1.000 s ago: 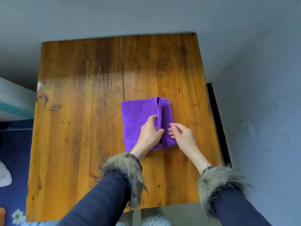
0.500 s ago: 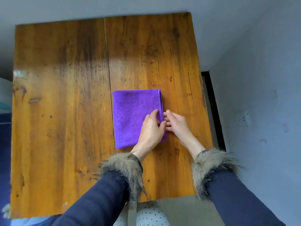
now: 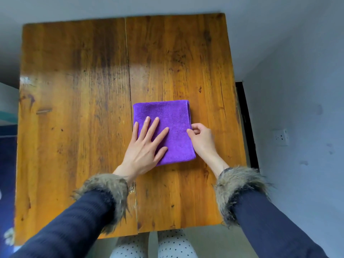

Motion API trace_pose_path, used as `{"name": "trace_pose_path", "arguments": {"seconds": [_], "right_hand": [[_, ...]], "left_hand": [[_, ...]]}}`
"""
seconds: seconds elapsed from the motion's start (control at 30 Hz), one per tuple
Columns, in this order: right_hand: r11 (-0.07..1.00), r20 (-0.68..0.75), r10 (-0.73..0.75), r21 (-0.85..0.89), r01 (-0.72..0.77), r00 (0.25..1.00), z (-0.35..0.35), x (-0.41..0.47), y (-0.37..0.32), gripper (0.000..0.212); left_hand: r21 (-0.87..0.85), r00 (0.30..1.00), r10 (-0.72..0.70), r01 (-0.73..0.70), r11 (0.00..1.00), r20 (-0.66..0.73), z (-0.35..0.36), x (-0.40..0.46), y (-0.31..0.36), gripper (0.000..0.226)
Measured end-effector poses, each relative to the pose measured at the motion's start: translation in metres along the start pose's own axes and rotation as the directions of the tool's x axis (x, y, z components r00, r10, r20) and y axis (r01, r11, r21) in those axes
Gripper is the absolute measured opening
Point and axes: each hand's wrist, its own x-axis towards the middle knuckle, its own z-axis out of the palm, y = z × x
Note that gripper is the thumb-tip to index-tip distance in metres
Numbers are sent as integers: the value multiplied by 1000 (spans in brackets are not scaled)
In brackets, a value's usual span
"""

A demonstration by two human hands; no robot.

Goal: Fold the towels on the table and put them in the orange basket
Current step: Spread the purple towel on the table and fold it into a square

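A purple towel (image 3: 173,118), folded into a small square, lies on the wooden table (image 3: 74,108) right of centre. My left hand (image 3: 145,148) lies flat on the towel's near left part, fingers straight and spread. My right hand (image 3: 202,138) sits at the towel's right edge, with thumb and fingers pinching the folded layers there. No orange basket shows in this view.
A wall with a power socket (image 3: 281,136) stands close on the right, with a dark gap (image 3: 245,118) between it and the table's right edge. Blue floor and pale furniture (image 3: 7,101) lie to the left. My dotted trousers (image 3: 154,244) show below the near edge.
The right flap has been folded over, making the towel a neat square. My left hand has moved off the right edge and spread flat on the towel's left part. My right hand stays at the right edge.
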Motion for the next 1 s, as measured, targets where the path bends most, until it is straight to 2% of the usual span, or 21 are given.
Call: {"name": "trace_pose_path", "arguments": {"seconds": [0.03,0.1,0.17,0.23,0.3,0.43,0.7,0.9,1.0], "right_hand": [[995,-48,-56,-90,51,997,3,-4,0,24],[910,-155,-311,-333,246,938,10,-15,-2,34],[727,-127,-574,-533,433,809,23,-18,-5,44],[602,-26,-670,-605,522,742,36,-11,-7,46],[577,26,-655,-628,522,755,46,2,-7,48],[588,48,-578,-668,457,815,52,17,0,53],[587,35,-624,-638,498,781,50,22,9,51],[571,81,-564,-681,458,822,47,16,2,52],[630,25,-568,-629,455,822,35,-1,0,50]], "left_hand": [[26,1000,4,-4,1000,18,4,1,0,58],[43,1000,4,-5,999,9,8,2,1,58],[38,999,7,-5,999,-36,7,3,2,55],[28,996,-15,18,999,-91,5,7,-1,52],[6,989,-80,81,997,-128,1,15,-7,52],[0,983,-148,149,989,-104,-2,28,-21,61],[-56,970,-172,165,985,-169,18,28,-25,61],[-38,981,-182,180,983,-66,6,23,-20,63],[-124,979,-199,192,973,-41,0,0,-10,66]]}}
